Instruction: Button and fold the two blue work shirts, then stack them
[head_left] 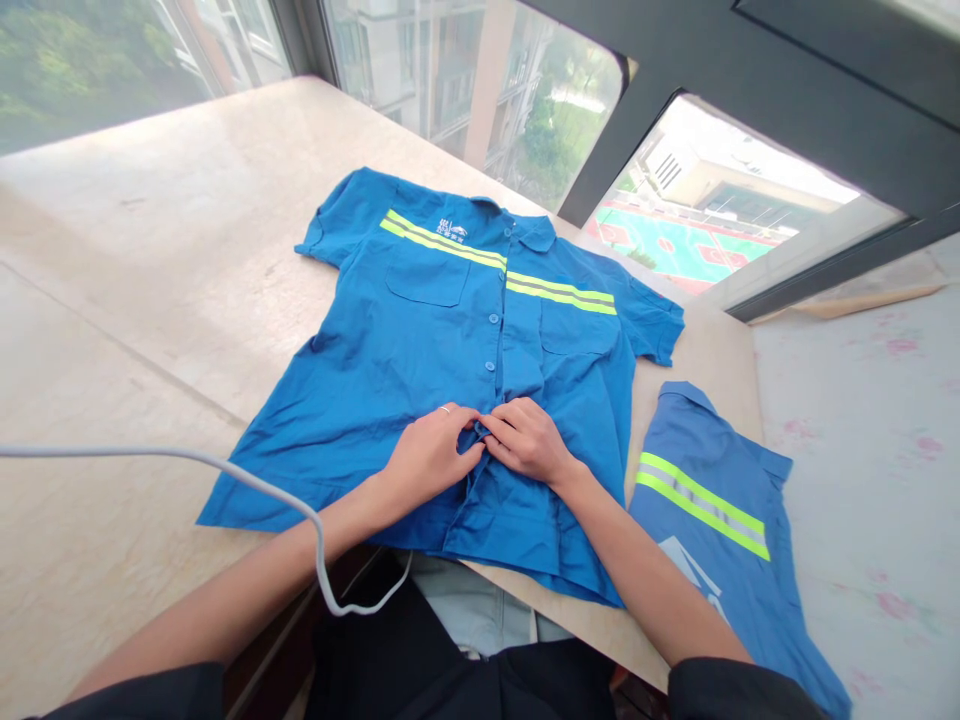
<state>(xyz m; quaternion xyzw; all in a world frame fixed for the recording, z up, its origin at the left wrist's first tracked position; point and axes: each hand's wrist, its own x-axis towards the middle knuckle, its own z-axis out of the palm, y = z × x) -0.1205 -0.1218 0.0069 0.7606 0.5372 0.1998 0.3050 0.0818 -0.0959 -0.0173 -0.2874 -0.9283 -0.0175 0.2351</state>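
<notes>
A blue short-sleeved work shirt (435, 340) lies spread front side up, its collar pointing away from me. Yellow-green reflective bands cross its chest, and several buttons show along the front edge. My left hand (429, 452), with a ring on one finger, pinches the placket low on the shirt. Close against it, my right hand (529, 438) grips the same front edge with bent fingers. The fingertips of both hands meet around a button (480, 430), partly covered by them. Above the hands the front edges lie side by side.
A second blue shirt (697, 490) with reflective bands lies folded at the right, beside the floral wall (862, 480). Across the left of the pale countertop (135, 290) runs a white cable (225, 465), looping over my left forearm. Windows (480, 90) border the far side.
</notes>
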